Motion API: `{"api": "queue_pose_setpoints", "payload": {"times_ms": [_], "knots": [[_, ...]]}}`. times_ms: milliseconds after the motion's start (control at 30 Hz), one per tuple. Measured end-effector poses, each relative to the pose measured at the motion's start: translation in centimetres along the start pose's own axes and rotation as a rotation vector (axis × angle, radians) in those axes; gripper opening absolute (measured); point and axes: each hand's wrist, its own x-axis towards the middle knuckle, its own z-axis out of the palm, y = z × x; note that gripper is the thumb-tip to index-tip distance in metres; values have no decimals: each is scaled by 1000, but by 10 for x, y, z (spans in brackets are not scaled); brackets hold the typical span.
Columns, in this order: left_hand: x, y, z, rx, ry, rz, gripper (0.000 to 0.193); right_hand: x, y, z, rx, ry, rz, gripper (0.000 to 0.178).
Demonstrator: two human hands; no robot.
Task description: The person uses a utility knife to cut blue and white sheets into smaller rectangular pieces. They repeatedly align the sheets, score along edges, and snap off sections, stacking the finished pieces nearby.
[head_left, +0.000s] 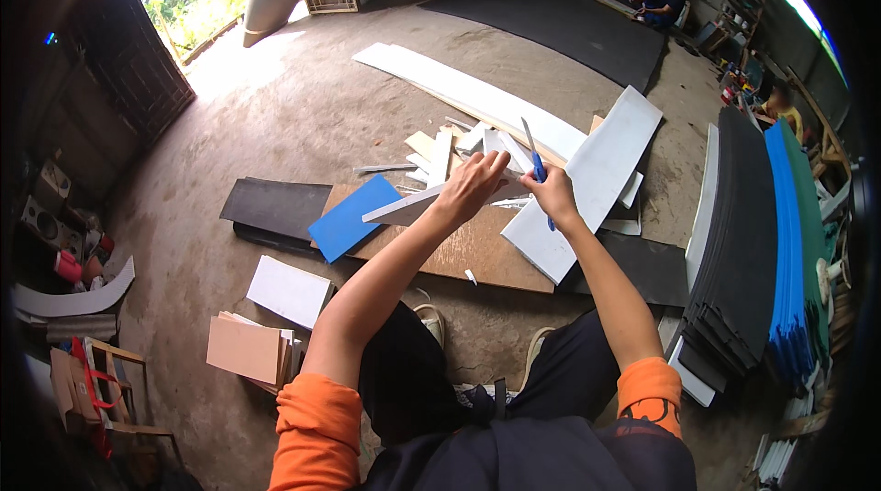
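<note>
My left hand [473,186] is closed on a white foam board piece [402,208], which is tilted above a brown wooden board [459,257]. Close beside it, my right hand [556,197] grips a cutter knife [540,166] with a blue handle, its long thin blade pointing up and away from me. The right fingers are at the far end of the white piece; whether they touch it I cannot tell. Beyond my hands lies a pile of white and tan offcuts [442,153]. A blue sheet [351,217] lies left of the held piece, and a long white board [596,181] slants at the right.
Stacked white sheets [290,291] and tan sheets [243,349] sit on the floor at my left. Black sheets [739,243] and blue sheets [789,252] stand in rows at the right. Another person [661,0] sits at the far right beside a dark mat [560,23].
</note>
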Motion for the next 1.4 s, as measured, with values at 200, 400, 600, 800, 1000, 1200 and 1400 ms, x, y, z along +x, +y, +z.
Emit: {"api": "queue_pose_setpoints", "payload": {"times_ms": [200, 400, 600, 800, 1000, 1200, 1400], "knots": [[-29, -42, -4, 14, -108, -169, 33, 4, 18, -12, 154, -21, 114, 19], [-24, -36, -32, -527, -88, -481, 38, 22, 72, -8, -196, 214, -301, 25], [-37, -57, -34, -748, -9, -554, 36, 18, 31, -2, 224, -22, -11, 34], [-29, -43, -32, -1050, 45, -797, 40, -1, -8, -6, 349, -296, 80, 31], [-40, -60, -16, -1149, -35, -807, 40, 15, 8, 4, 670, -264, 188, 21], [-76, -94, -1, -291, -209, -707, 46, 37, 61, 30, 466, -282, 392, 30], [-101, -99, -5, -71, -473, -522, 43, 35, 93, 44, 115, -491, 374, 29]]}}
